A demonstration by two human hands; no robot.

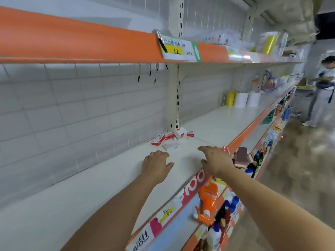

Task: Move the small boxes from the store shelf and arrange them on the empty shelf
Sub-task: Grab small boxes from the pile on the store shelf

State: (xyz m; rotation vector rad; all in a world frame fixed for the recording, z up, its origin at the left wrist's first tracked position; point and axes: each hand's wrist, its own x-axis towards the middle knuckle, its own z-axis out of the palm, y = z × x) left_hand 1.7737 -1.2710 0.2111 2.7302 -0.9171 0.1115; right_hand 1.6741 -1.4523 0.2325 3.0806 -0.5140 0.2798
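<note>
Several small red-and-white boxes [171,137] lie in a loose heap at the back of the pale middle shelf [217,124], against the slotted upright post. Both my arms reach over the shelf toward them. My left hand [156,164] hovers palm down just short of the heap, fingers loosely bent and holding nothing. My right hand [215,160] is beside it near the shelf's orange front edge, fingers stretched toward the boxes, nothing visibly in it. A small red piece [225,150] shows just behind that hand; what it is cannot be told.
An orange-fronted upper shelf [81,44] overhangs, carrying a price tag [178,49]. A yellow roll and white tubs [241,99] stand further right. Bottles and an orange spray bottle [208,200] fill the lower shelves. A person [321,91] stands in the aisle, far right.
</note>
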